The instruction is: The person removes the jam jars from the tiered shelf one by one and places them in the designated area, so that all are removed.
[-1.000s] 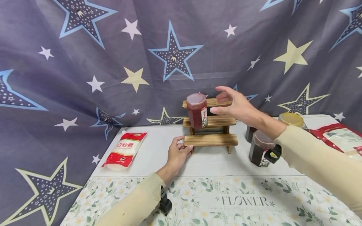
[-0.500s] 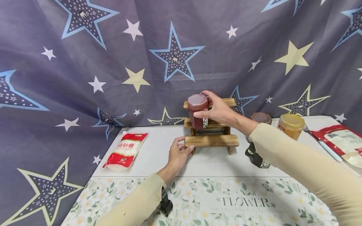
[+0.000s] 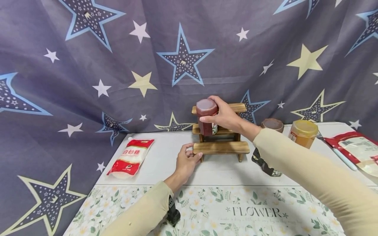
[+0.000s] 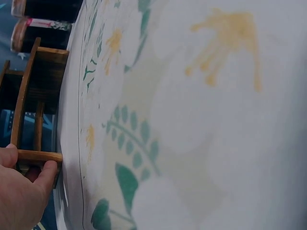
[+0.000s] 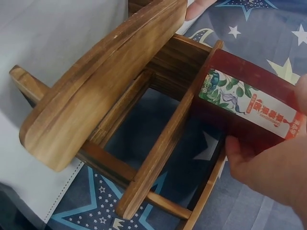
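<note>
While my right hand [image 3: 225, 115] is curled around the dark red jar [image 3: 206, 116], this jar stands upright on the middle step of the small wooden rack [image 3: 221, 147], at its left end. It is filled with a dark red content and has a flat lid of the same colour; on its side there is a white label with leaves and red characters, which the right wrist view shows well. My thumb lies on the front of the jar and my other fingers go around its back near the lid, so the hand is closed on it with a firm hold. My left hand [image 3: 185, 162] holds the left end of the lowest step, with the thumb on top of the board and the fingers below it. To the right of the rack, near it, stand a jar with a brown lid [image 3: 272, 124] and a honey jar [image 3: 302, 132] with yellow content, both closed. A white and red sugar pouch [image 3: 130, 157] lies flat on the white table [image 3: 224, 170], well apart to the left. Another red and white bag [image 3: 355, 146] lies at the right edge.
</note>
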A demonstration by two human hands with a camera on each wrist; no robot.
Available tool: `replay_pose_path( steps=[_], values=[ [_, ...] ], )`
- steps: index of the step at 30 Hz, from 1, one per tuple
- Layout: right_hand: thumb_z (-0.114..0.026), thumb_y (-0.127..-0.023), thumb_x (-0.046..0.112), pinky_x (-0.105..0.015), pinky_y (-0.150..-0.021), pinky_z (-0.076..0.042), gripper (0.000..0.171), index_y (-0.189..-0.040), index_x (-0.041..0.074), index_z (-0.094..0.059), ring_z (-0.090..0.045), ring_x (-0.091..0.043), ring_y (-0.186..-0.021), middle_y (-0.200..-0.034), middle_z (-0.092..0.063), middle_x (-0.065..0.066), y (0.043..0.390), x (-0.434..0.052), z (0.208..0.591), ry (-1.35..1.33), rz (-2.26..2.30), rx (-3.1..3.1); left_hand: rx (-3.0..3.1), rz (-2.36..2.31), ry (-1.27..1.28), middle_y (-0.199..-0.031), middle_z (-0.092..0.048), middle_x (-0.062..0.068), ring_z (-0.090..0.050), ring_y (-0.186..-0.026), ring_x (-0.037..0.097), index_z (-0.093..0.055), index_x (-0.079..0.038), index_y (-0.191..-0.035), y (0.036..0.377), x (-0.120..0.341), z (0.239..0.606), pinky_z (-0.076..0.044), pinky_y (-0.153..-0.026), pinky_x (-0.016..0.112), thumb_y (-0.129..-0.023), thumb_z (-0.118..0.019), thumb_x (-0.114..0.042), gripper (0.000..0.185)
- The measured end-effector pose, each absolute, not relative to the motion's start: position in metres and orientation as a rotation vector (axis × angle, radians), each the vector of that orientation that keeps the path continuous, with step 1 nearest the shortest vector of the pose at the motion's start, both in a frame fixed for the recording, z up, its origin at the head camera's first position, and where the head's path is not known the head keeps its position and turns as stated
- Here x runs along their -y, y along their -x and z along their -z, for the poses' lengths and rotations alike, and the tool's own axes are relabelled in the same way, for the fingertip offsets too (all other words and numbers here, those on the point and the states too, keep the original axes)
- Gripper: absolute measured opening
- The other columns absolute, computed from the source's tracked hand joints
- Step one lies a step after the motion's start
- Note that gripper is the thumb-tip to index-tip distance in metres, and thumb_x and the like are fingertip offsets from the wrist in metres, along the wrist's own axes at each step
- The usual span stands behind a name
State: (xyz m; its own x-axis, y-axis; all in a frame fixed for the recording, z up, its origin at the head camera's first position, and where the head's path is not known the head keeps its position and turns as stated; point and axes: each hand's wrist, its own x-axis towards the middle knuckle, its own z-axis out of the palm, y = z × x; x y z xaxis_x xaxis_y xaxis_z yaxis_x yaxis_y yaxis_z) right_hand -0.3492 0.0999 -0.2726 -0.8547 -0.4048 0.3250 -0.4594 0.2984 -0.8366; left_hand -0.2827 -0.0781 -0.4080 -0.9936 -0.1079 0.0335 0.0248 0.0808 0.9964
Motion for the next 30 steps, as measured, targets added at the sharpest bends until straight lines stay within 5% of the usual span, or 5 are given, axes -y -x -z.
replay_pose_path(
  steps=[30],
  values=[
    [-0.080, -0.081, 0.020, -0.042, -0.094, -0.049, 0.072, -0.140, 0.011, -0.039, -0.053, -0.025, -0.113, -0.126, -0.053, -0.013, 0.3495, -0.1012, 0.2777, -0.834, -1.687, 2.442, 2.225, 2.052, -0.077, -0.096, -0.065, 0.015, -0.066, -0.084, 0.022, -0.047, -0.005, -0.132, 0.2819, 0.0772, 0.4087, -0.059, -0.081, 0.035, -0.088, -0.068, 0.000, 0.050]
  ],
)
